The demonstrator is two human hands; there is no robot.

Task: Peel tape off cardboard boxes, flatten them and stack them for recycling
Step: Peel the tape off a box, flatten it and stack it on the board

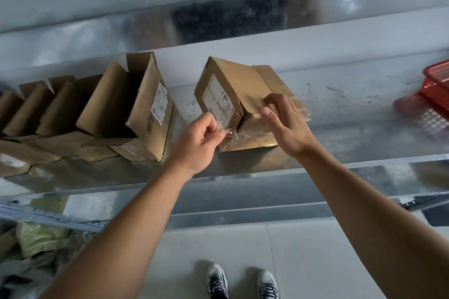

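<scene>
Where the grey metal shelf [340, 109] begins at the left, a row of opened brown cardboard boxes [97, 114] stands packed side by side, flaps up. The rightmost box of the row [148, 104] has a white printed label on its side. Just right of the row, the left hand [200, 138] is closed narrow, thumb and fingers pinching the free end of a strip of clear crinkled tape [228, 131]. The strip runs rightward to the near corner of a brown, label-bearing cardboard box [233, 85], which sits tilted on the shelf and apart from the row. That box's seam is split and dark at the corner, and glossy tape is stuck over its near and right faces. The right hand [284, 124] lies on the box's top with fingers loosely bent, fingertips on the cardboard, thumb out, gripping nothing. Far right, well apart from the box, a red plastic lattice basket [432, 94] sits on the shelf, blurred. Below, two dark-and-white trainers [217, 281] stand on the pale floor.
</scene>
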